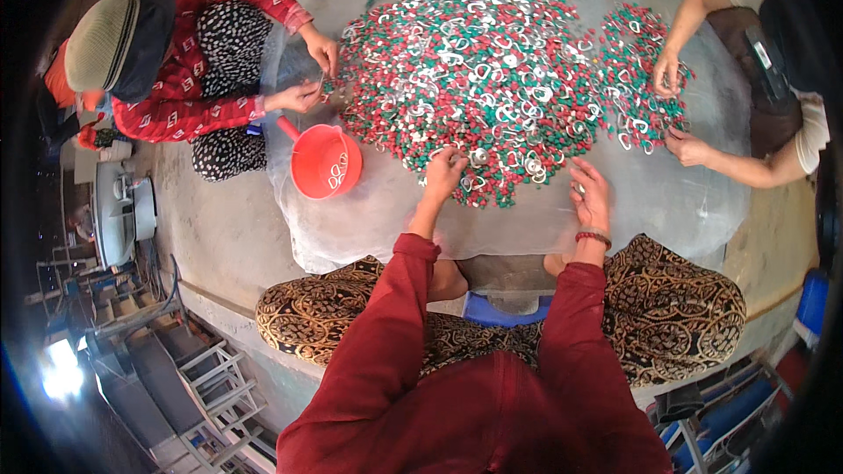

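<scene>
A large heap of small red, green and white plastic pieces [492,79] is spread over a translucent sheet, with white rings and loops mixed through it. My left hand [445,175] is at the heap's near edge, its fingers bent together and pointing down among the pieces; what they pinch, if anything, is hidden. To the right, my right hand [592,195] is turned partly palm inward just off the near edge. Its fingers curl around a small white piece [580,189]. A red band circles that wrist.
An orange-red dipper [326,161] holding several white loops stands left of the heap. A person in a red patterned top [198,114] works at the left. Another person's hands [689,149] pick at a smaller pile [634,61] on the right. A blue plastic object [505,310] lies between my knees.
</scene>
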### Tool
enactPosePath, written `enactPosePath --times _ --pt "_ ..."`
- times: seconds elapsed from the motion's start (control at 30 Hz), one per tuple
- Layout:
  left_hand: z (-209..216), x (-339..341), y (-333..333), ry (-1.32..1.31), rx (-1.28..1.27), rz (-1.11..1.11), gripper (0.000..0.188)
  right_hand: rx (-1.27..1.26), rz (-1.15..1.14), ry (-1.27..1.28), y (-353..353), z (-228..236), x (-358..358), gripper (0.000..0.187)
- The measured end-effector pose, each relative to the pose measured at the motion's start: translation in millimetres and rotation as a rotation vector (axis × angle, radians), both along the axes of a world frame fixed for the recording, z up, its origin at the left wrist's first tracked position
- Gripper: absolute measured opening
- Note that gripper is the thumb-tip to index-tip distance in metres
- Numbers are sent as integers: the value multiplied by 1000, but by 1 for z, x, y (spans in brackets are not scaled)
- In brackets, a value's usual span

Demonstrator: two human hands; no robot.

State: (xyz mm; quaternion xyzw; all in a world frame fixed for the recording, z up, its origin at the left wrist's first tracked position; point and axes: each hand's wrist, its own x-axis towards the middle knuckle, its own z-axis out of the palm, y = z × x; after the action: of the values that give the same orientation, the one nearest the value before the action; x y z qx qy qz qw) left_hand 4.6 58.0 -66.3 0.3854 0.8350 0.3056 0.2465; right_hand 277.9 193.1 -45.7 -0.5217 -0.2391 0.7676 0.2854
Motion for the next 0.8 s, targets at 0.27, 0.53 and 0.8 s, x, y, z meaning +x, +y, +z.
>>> enactPosePath --times 0.27,0.53,0.8 --pt "43 -2 20 412 164 -117 15 935 533 -900 -5 -64 -54 27" --pt "13 6 32 -57 4 -165 26 774 283 -810 -28 -49 -62 17" --pt "-6 2 52 193 -175 -386 27 21 -32 634 -25 47 -44 15"
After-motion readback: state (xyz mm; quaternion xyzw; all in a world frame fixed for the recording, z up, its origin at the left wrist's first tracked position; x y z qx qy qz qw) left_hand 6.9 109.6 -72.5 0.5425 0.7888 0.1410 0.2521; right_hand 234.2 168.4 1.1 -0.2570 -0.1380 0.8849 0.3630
